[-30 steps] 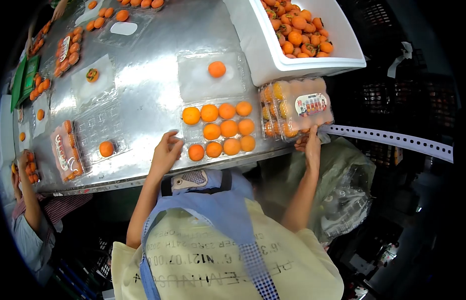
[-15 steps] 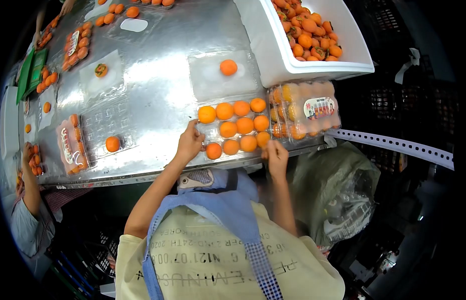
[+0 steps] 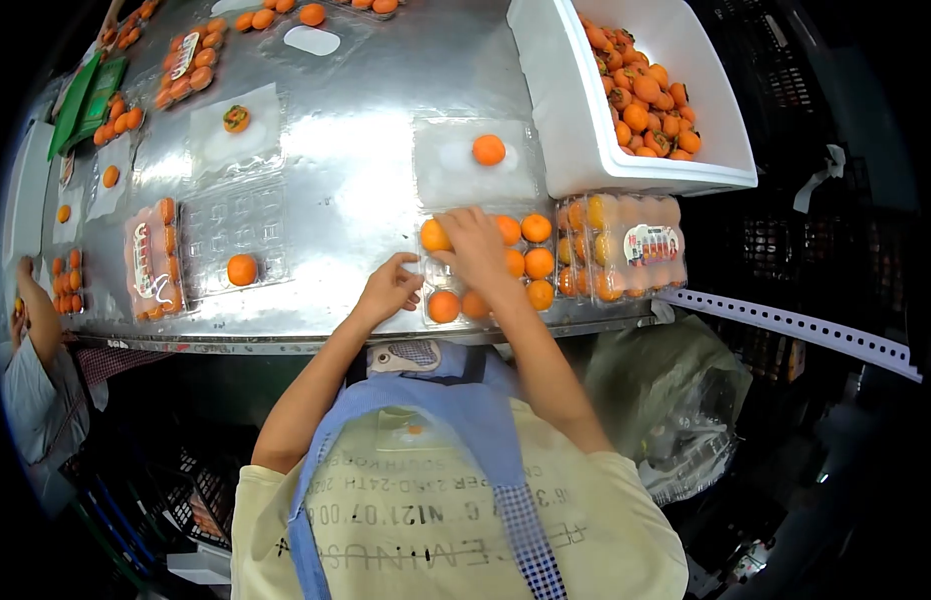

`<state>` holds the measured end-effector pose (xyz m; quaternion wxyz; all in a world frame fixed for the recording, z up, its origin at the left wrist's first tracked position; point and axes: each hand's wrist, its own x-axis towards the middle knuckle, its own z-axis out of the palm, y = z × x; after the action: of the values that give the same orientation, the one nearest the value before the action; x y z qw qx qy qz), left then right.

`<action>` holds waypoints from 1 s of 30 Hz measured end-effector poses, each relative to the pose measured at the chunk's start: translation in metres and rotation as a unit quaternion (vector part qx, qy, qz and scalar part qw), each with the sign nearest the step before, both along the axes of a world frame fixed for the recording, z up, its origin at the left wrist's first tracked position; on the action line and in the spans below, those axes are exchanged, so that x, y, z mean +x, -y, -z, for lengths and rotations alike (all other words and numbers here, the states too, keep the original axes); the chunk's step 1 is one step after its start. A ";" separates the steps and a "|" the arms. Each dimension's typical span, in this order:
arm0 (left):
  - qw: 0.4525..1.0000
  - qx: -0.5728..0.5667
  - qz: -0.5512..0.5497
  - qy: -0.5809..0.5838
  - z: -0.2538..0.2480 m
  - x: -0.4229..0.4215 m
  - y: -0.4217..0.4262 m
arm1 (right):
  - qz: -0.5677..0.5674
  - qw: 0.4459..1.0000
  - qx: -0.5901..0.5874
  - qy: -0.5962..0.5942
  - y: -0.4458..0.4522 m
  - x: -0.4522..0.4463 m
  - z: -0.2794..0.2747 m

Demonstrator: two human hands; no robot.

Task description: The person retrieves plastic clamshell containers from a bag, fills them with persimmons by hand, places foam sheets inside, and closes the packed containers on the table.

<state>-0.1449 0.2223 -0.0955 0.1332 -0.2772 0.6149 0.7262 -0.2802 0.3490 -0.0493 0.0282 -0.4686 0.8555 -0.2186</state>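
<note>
Rows of orange persimmons [image 3: 536,228] sit in a clear plastic tray [image 3: 430,270] near the table's front edge. My right hand [image 3: 477,247] reaches over the tray's upper left part and hides some of the fruit; its fingertips lie beside the top left persimmon [image 3: 435,235], and I cannot make out what they hold. At the tray's left edge is my left hand [image 3: 392,287], its fingers apart and holding nothing. Behind the tray, one persimmon [image 3: 488,150] rests on the open lid [image 3: 435,172].
A white foam box [image 3: 652,177] of persimmons stands at the back right. Stacked closed packs [image 3: 650,246] lie right of the tray. Another open tray [image 3: 210,240] and a labelled pack [image 3: 142,265] are on the left. A co-worker's arm [image 3: 41,318] shows at the far left.
My right hand has moved from the packs on the right, past the tray's lower right corner, to over its upper left part. My left hand remains at the left edge.
</note>
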 end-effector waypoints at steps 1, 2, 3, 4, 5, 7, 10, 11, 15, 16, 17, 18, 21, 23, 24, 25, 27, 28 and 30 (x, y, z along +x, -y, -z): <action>1.000 0.008 0.007 0.005 0.001 0.002 0.002 | -0.003 1.000 -0.002 0.006 -0.001 -0.001 0.001; 1.000 0.016 0.014 0.010 0.002 0.003 0.004 | -0.006 1.000 -0.003 0.011 -0.001 -0.001 0.001; 1.000 0.022 0.009 0.010 0.002 0.005 0.006 | -0.009 1.000 0.003 0.006 -0.001 -0.002 -0.001; 1.000 0.029 0.006 0.009 0.001 0.005 0.007 | -0.010 1.000 0.009 0.001 0.000 -0.003 -0.003; 0.999 0.036 0.004 0.009 0.001 0.006 0.007 | -0.010 1.000 0.015 -0.004 -0.001 -0.004 -0.004; 0.999 0.048 0.002 0.003 0.002 0.007 0.008 | -0.022 1.000 -0.009 -0.020 -0.001 -0.007 -0.004; 0.998 0.060 0.000 0.000 0.002 0.008 0.009 | -0.026 0.999 -0.019 -0.019 -0.002 -0.010 -0.002; 0.998 0.063 -0.001 0.000 0.002 0.008 0.010 | -0.026 0.999 -0.018 -0.014 -0.003 -0.012 -0.002; 0.997 0.081 0.010 -0.001 0.005 0.010 0.015 | 0.021 0.997 -0.051 0.046 -0.003 -0.018 -0.005; 0.996 0.085 0.012 -0.002 0.005 0.010 0.016 | 0.040 0.996 -0.057 0.062 -0.002 -0.022 -0.012; 0.996 0.090 0.015 -0.002 0.005 0.010 0.017 | 0.058 0.993 -0.063 0.078 0.000 -0.025 -0.018; 0.996 0.091 0.017 0.000 0.006 0.009 0.018 | 0.061 0.993 -0.067 0.072 0.001 -0.030 -0.021; 0.995 0.091 0.025 0.006 0.006 0.008 0.020 | 0.062 0.994 -0.075 0.050 0.005 -0.039 -0.024; 0.996 0.089 0.029 0.009 0.006 0.006 0.021 | 0.050 0.995 -0.076 0.032 0.010 -0.042 -0.024; 0.995 0.091 0.027 0.010 0.004 0.006 0.022 | 0.065 0.995 -0.071 0.032 0.014 -0.043 -0.024; 0.995 0.094 0.025 0.011 0.002 0.005 0.022 | 0.081 0.994 -0.066 0.033 0.018 -0.045 -0.025; 0.995 0.096 0.024 0.014 0.001 0.005 0.022 | 0.110 0.992 -0.060 0.020 0.026 -0.049 -0.021; 0.995 0.094 0.025 0.015 0.002 0.005 0.022 | 0.122 0.991 -0.060 0.006 0.031 -0.055 -0.013; 0.995 0.093 0.025 0.017 0.002 0.005 0.022 | 0.136 0.989 -0.054 -0.012 0.038 -0.063 -0.002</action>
<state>-0.1398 0.2005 -0.0973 0.1866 -0.2606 0.5493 0.7717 -0.3433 0.3114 -0.0473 -0.0375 -0.3512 0.8985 -0.2607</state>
